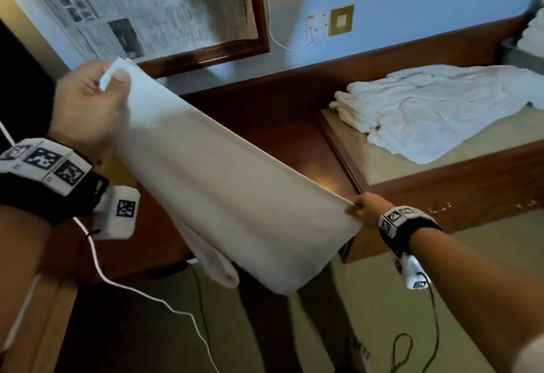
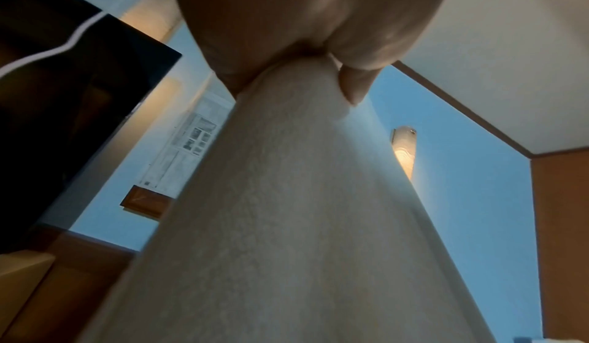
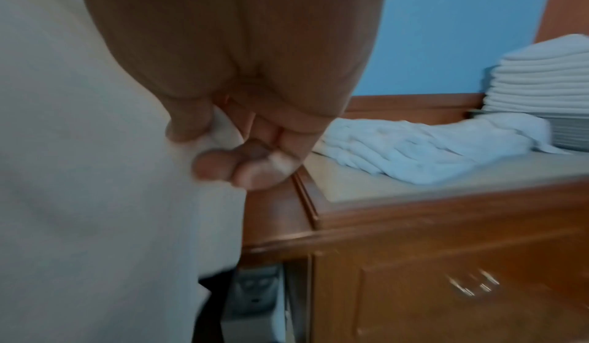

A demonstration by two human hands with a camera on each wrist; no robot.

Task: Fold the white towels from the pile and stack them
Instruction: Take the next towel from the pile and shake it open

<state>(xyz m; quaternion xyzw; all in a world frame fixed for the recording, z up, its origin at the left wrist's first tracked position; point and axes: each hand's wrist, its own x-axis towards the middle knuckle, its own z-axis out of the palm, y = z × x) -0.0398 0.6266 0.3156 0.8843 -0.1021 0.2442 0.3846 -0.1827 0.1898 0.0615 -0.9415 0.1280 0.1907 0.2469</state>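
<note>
- Left hand (image 1: pixel 91 102) raised, thumb and fingers pinched on the upper end of a white towel (image 1: pixel 223 193); the corner sticks up past the thumb. Left wrist view confirms: cloth gathered into the grip, hanging straight down from it.
- Right hand (image 1: pixel 363 208) held lower and well apart from the left, fingers curled and clamped on the opposite end of the towel. Right wrist view: thumb (image 3: pixel 188 124) pressing cloth against the curled fingers.
- Towel spans taut-ish betw. both hands, in the air, sloping down from left hand to right; looks already doubled lengthwise, loose layer sagging below the span. Layer count: cannot tell.
- Step in hand (judgement): mid-fold of one towel, stretched to square it up before the next fold.
- Unfolded pile (image 1: pixel 435 113) lies on a wooden cabinet (image 1: pixel 441 181) beyond the right hand, rumpled, several towels left. Folded stack (image 3: pixel 538 81) sits further out on the same side, past the pile.
- Next move prob. calls for: bring the 2 ends together, edges matched, w/o dropping either pinch; then carry over to the stack.
- Risk: sagging layer may slip out of line → uneven fold.
</note>
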